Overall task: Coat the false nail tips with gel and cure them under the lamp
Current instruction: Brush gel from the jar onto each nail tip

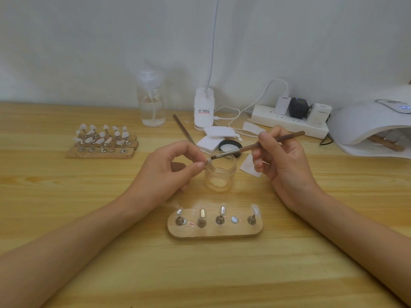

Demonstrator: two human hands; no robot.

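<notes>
My left hand (169, 167) pinches a small nail tip (208, 161) on its stand between thumb and forefinger, just above the open clear gel jar (220, 174). My right hand (282, 156) holds a brown brush (258, 144) like a pen, its bristles touching the nail tip. In front of me lies an oval wooden holder (214, 230) carrying several metal stands with clear tips; one magnet spot (234, 219) on it is bare. The white curing lamp (369, 125) sits at the far right with a wooden holder inside.
Stacked wooden holders with several white tips (102, 141) stand at the back left. A pump bottle (151, 103), a desk lamp base (204, 107), a power strip (289, 121), white pads (216, 135), the black jar lid (230, 146) and a spare brush (183, 128) lie behind the jar.
</notes>
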